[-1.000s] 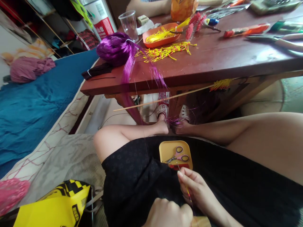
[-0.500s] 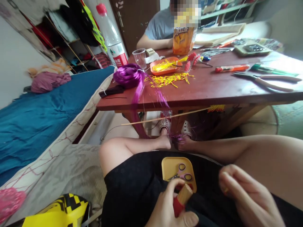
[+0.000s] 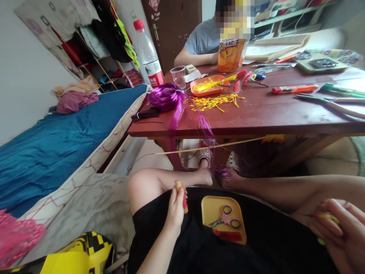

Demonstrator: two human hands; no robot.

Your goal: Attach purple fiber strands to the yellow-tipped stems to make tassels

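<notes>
My left hand [image 3: 176, 207] is closed around a small spool with a tan core and red thread [image 3: 182, 196], held over my left thigh. Far right, my right hand [image 3: 339, 232] has its fingers curled together, pinching small yellow pieces [image 3: 327, 217]. Between my hands, a yellow tray [image 3: 211, 209] rests on my black skirt. It holds pink-handled scissors [image 3: 225, 220] and a red item [image 3: 228, 235].
A red-brown table [image 3: 270, 114] stands ahead with a purple fibre bundle [image 3: 167, 97], yellow strips [image 3: 216, 101], an orange dish [image 3: 209, 85], pliers and pens. A thin stick [image 3: 211, 146] runs under its edge. Another person sits across. A blue bed [image 3: 57, 144] lies left.
My hands moved apart: the left carried the spool out to the left thigh, the right swung to the far right. The view tilted upward.
</notes>
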